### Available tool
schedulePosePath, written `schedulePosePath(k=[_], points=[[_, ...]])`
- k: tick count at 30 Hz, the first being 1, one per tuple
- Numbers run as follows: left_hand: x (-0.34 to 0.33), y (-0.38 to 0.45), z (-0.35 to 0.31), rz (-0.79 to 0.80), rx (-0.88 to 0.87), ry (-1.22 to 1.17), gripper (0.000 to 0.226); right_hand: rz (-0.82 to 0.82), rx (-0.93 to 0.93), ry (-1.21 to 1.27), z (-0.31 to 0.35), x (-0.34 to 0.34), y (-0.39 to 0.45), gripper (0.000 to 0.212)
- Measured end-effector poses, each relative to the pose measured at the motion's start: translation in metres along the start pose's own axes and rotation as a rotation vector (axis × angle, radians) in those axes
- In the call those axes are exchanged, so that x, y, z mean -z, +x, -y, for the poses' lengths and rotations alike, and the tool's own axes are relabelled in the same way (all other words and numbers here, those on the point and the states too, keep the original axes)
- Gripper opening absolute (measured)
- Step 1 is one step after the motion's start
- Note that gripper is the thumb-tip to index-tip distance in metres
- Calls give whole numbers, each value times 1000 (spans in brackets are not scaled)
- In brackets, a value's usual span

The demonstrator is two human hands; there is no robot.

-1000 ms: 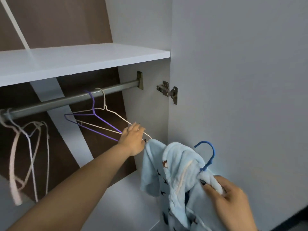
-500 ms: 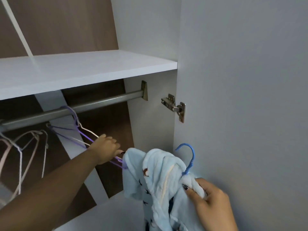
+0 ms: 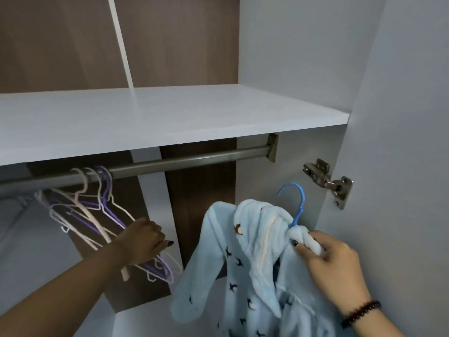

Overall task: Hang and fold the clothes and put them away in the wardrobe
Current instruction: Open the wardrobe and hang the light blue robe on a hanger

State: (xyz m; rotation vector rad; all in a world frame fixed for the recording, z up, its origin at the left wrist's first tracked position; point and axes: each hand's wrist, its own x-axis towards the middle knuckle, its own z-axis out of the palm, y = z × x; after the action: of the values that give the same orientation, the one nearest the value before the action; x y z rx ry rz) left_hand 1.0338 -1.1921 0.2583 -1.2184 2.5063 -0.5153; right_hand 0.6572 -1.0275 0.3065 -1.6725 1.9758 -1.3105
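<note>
A pale blue fleece garment (image 3: 252,259) with small dark bird prints hangs from a blue hanger (image 3: 297,205), whose hook points up below the rail. My right hand (image 3: 330,261) grips the garment's shoulder and the hanger's neck. My left hand (image 3: 143,242) reaches into the wardrobe and curls around the lower ends of several empty white and purple wire hangers (image 3: 97,212), which hang bunched at the left of the metal rail (image 3: 189,160). The rail's right stretch is bare.
A white shelf (image 3: 170,117) runs just above the rail. The wardrobe's side panel and its open door (image 3: 401,142) stand at the right, with a metal hinge (image 3: 328,182) between them. Brown back panels show behind.
My left hand has slid the empty hangers leftward along the rail into a bunch. The garment on its blue hanger has risen closer to the rail. The view has tilted up.
</note>
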Motion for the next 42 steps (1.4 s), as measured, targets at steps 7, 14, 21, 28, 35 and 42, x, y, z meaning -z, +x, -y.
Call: schedulePosePath(k=[7, 14, 21, 28, 35, 42], points=[[-4, -30, 8, 57, 9, 9, 43, 34, 91, -31, 33, -35, 68, 17], [7, -36, 10, 141, 100, -115, 34, 126, 88, -5, 61, -70, 128, 29], [34, 5, -8, 13, 226, -706, 23, 209, 63, -38, 62, -105, 152, 33], [48, 79, -43, -19, 352, -1311, 63, 219, 30, -2, 51, -120, 158, 24], [55, 119, -79, -138, 531, -1678, 75, 215, 18, 21, 48, -128, 159, 31], [49, 115, -84, -251, 720, -1687, 15, 245, 3, 17, 43, -143, 156, 33]])
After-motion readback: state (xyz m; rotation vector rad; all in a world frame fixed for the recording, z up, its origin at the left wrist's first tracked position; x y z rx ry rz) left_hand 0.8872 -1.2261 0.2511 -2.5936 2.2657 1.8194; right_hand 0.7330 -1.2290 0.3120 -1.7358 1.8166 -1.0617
